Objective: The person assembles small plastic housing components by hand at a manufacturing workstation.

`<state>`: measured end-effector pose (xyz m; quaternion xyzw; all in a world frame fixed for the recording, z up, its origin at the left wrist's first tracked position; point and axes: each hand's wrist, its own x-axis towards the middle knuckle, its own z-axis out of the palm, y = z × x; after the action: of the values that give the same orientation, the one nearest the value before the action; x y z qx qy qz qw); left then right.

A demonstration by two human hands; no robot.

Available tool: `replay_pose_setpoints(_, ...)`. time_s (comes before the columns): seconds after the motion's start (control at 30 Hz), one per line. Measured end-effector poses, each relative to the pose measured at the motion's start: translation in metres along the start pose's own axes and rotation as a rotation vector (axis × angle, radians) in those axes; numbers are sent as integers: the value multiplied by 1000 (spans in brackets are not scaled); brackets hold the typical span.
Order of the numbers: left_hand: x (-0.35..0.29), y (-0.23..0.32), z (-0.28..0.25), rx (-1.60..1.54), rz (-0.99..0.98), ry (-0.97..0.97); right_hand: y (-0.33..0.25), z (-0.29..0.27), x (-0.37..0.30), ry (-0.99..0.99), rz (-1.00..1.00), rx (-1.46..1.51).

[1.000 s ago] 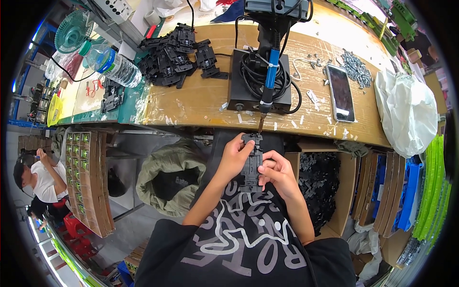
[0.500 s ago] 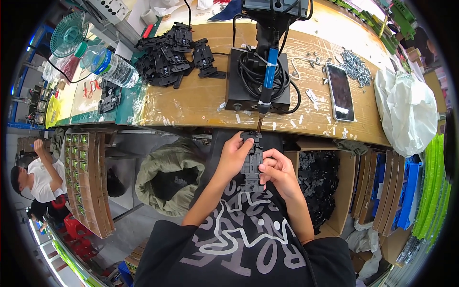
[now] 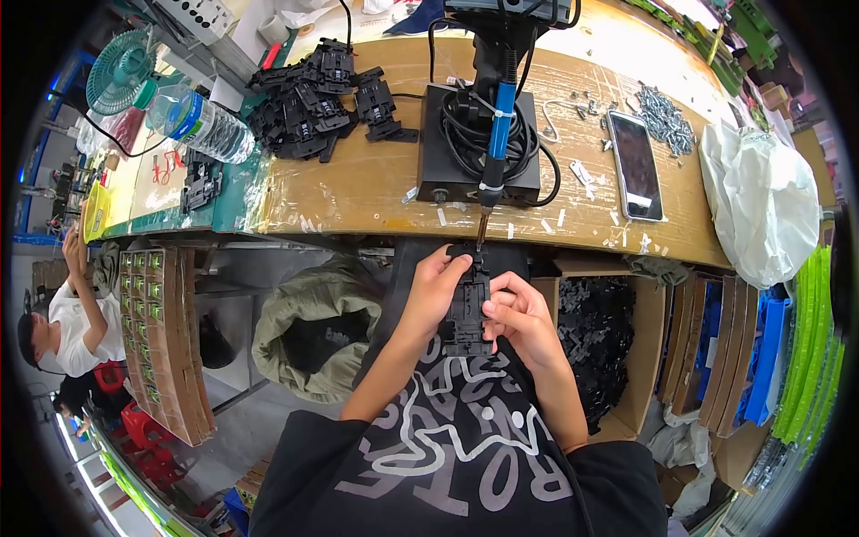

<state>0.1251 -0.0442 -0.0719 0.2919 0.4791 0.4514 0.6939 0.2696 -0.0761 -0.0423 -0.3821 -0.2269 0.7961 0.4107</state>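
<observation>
A long black plastic part with moulded slots is held upright over my lap, just off the table's front edge. My left hand grips its upper left side, thumb lying on the face near the top. My right hand pinches its right edge lower down. Above hangs a slim blue-handled tool, like a soldering iron, fixed to a black stand. Its metal tip points down at the part's top end; whether they touch I cannot tell.
Black plastic parts lie heaped at the back left, near a water bottle. A phone, small silver metal pieces and a white bag are on the right. An open green sack and a carton flank me. Another person sits far left.
Both hands keep hold of the black plastic part, which has shifted only slightly. The view has moved a little. The person at far left has changed arm position.
</observation>
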Motion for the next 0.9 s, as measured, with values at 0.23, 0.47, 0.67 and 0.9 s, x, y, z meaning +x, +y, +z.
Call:
replay_pose_setpoints(0.23,2,2,2,-10,2,7,2,2,2,14,-11,1)
replay_pose_setpoints(0.47,4,-5,-4,-2,40,-31,8,-1,2,7,-22,-21)
replay_pose_setpoints(0.67,0,-7,-4,71,80,-20,9,-2,-1,7,5,-33)
replay_pose_setpoints(0.9,-4,-8,-4,98,92,-43,8,-2,-6,-9,-1,-31)
